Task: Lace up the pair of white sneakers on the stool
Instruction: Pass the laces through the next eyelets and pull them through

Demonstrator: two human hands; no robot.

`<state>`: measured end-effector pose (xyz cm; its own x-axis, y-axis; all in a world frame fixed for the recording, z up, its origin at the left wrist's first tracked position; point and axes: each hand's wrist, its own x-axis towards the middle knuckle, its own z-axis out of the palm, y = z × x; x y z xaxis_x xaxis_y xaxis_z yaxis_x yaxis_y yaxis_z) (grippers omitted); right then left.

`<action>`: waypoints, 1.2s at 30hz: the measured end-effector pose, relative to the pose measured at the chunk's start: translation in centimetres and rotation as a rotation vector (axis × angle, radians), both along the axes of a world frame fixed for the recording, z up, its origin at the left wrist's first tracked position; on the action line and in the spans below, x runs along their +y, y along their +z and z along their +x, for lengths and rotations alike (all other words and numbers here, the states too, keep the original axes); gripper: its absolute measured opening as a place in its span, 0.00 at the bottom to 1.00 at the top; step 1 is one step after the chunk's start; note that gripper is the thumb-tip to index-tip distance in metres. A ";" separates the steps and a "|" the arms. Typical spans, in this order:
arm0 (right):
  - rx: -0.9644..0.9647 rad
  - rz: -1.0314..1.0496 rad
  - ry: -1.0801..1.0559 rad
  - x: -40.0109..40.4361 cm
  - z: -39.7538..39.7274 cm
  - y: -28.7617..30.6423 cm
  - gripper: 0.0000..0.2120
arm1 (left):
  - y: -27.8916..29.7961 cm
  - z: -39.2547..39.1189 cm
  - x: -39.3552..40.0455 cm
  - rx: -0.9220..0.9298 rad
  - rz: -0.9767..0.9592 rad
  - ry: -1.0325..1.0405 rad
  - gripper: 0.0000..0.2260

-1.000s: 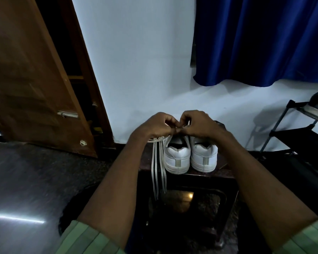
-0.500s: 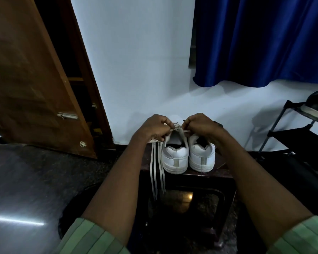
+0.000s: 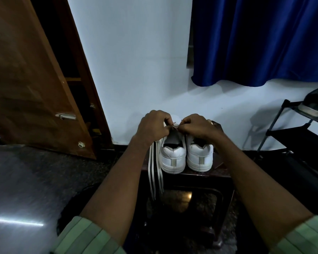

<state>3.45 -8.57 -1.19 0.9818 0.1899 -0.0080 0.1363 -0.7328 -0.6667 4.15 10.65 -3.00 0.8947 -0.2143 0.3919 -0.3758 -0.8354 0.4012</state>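
Lacing the left-hand sneaker on the stool.

Both sneakers (image 3: 186,154) sit heels toward us on the dark stool (image 3: 206,176), side by side. The left hand (image 3: 153,126) and right hand (image 3: 196,125) meet over the left one, fingers curled and pinching a lace (image 3: 155,171) near its top; loose ends hang off the stool's edge. Threading looks to be under way, though how far is hidden. Next, I'd guess, the tip must be fed through an eyelet and drawn snug.
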 end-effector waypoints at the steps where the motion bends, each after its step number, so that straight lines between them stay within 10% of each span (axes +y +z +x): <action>1: 0.003 -0.003 -0.008 0.1 0.1 0.0 0.10 | -0.3 0.2 0.1 0.032 -0.028 -0.010 0.05; 9: -0.011 -0.027 -0.037 0.4 0.4 -0.2 0.20 | 1.4 0.1 0.3 0.564 -0.665 -0.097 0.08; 13: -0.015 -0.010 -0.039 0.5 0.2 -0.3 0.18 | 1.0 0.4 1.1 0.465 -0.446 -0.047 0.22; 17: -0.031 -0.006 -0.018 0.3 0.2 -0.4 0.13 | 1.4 0.3 0.3 0.414 -0.416 -0.119 0.12; 21: -0.072 -0.083 0.000 0.0 0.2 -0.1 0.17 | 2.7 0.3 0.3 0.574 -1.060 -0.100 0.11; 26: -0.116 0.103 -0.075 -0.4 -0.1 0.6 0.31 | 2.6 0.1 1.7 0.429 -0.430 0.080 0.20; 32: -0.109 0.894 -0.126 -0.5 0.2 1.9 0.26 | 2.3 0.5 0.7 0.539 -1.087 -0.006 0.16; 36: -0.218 0.507 -0.076 -1.5 1.2 1.5 0.18 | 2.2 0.8 -0.2 0.579 -1.358 -0.017 0.15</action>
